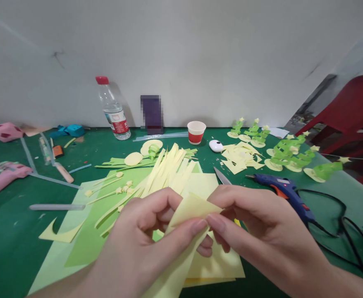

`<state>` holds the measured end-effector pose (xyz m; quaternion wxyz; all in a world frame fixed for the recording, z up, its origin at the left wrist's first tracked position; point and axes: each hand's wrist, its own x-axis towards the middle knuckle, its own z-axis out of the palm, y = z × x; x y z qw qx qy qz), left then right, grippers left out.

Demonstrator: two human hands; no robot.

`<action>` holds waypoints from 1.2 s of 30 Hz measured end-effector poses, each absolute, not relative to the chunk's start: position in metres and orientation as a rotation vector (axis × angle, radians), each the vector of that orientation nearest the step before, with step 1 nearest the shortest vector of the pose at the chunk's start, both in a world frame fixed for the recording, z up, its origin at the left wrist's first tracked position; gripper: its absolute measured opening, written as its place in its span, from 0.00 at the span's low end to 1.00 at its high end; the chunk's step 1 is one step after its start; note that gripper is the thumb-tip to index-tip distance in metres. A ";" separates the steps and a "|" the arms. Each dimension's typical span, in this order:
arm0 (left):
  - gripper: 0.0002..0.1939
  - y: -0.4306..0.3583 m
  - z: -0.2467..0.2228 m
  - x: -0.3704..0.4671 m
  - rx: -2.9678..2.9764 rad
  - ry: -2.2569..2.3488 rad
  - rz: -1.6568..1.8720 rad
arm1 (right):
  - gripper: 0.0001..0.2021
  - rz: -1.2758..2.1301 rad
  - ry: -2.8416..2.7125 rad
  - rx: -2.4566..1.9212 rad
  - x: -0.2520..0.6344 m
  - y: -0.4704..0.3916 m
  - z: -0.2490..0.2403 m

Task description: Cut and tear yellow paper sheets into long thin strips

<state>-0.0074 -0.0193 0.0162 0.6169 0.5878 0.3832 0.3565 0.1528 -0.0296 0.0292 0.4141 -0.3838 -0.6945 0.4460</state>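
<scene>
A piece of pale yellow paper [191, 207] is pinched between both hands at the bottom centre, its top end folded over at a slant. My left hand [150, 236] grips it from the left with the thumb pressed along it. My right hand [256, 231] pinches the folded corner with thumb and forefinger, the two thumb tips nearly touching. Under the hands lie yellow paper sheets [221, 265] and green paper [85, 236]. Just beyond, a bundle of pale yellow paper strips [169, 165] rests on the stack. The paper's lower end runs out of view.
A blue glue gun [288, 192] with a black cord lies at right, beside a blade tip [221, 176]. Green spiral paper trees [288, 153] stand behind it. A paper cup [196, 132], water bottle [115, 111] and pink glue gun [9, 178] are also on the table.
</scene>
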 end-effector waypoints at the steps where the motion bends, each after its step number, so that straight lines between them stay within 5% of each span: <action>1: 0.06 -0.019 0.016 -0.008 1.341 0.879 0.815 | 0.10 1.130 -1.743 -0.963 0.153 -0.030 0.029; 28: 0.14 0.000 0.021 -0.010 1.462 1.095 0.733 | 0.09 1.267 -1.577 -1.145 0.168 -0.013 0.028; 36: 0.13 0.011 0.016 -0.009 1.514 1.188 0.427 | 0.10 1.407 -1.895 -1.313 0.179 0.001 0.025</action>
